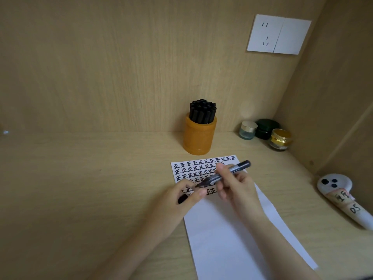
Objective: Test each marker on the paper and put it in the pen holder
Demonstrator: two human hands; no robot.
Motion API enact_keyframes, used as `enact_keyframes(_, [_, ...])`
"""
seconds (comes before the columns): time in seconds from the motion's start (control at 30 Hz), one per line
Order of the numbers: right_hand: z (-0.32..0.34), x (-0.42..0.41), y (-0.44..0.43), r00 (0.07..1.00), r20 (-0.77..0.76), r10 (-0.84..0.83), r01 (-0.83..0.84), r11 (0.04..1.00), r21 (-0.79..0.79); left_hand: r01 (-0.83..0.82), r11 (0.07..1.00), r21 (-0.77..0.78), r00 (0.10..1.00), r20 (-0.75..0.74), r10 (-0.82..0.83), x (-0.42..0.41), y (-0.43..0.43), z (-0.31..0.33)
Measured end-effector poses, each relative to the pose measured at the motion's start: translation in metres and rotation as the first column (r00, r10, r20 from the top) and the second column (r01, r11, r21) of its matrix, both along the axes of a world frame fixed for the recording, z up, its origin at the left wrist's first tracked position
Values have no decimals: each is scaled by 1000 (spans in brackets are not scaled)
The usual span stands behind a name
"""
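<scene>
Marker (228,172) lies slanted above the top of the paper (232,229), pinched near its middle by the right hand (236,186), its bare tip aimed down and left at the left hand (185,196). The left hand's fingers curl round a small black cap (182,199), just beside the tip but, as far as I can tell, not on it. Both hands hover close together over the lowest written row; whether either rests on the sheet I cannot tell. The paper lies flat on the desk (101,178), its upper part filled with rows of one repeated character, its lower part blank. The orange holder (198,138) stands behind the paper, near its top edge, packed with black markers (201,111) standing upright.

Judging by the bare tip and the cap so close, the step is either uncapping before a test or capping after one; I cannot say which. Several things could go wrong from here:

- **Smearing:** a wet tip brushing the left fingers or dragging across written rows would smear ink.
- **Bad capping:** a cap pushed on crooked may not seat, and the marker would dry out in the holder.
- **Full holder:** the holder looks nearly full, so forcing one more in could jam it against the others or tip the holder toward the jars (264,132) off to its right.
- **Loose sheet:** the paper may slide if a hand leans on it.
</scene>
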State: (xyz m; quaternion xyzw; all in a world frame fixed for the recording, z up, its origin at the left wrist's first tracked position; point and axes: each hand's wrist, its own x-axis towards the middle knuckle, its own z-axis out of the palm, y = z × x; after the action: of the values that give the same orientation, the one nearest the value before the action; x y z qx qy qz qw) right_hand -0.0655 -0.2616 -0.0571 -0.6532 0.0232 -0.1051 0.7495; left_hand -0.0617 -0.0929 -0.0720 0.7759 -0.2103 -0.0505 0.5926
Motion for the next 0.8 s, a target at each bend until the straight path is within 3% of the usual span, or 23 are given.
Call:
enact_keyframes(0.1, [3, 9, -22, 993, -57, -99, 104, 992, 74, 1, 987, 158, 997, 79, -14, -6, 7, -8])
enact_keyframes(0.2, [-3, 14, -36, 980, -130, -151, 152, 988, -8, 27, 907, 419, 980, 166, -106, -14, 10, -12])
enact_keyframes(0.27, [-10, 14, -40, 973, -150, -177, 171, 984, -52, 14, 866, 500, 975, 184, -122, -12, 12, -16])
enact_keyframes(0.57, [-23, 18, -41, 933, -133, -334, 299, 927, -227, 12, 838, 546, 973, 188, -137, -8, 11, -22])
enact_keyframes(0.8, [-30, 18, -40, 928, -104, -357, 303, 887, -348, 1, 838, 546, 970, 204, -135, -8, 11, -27])
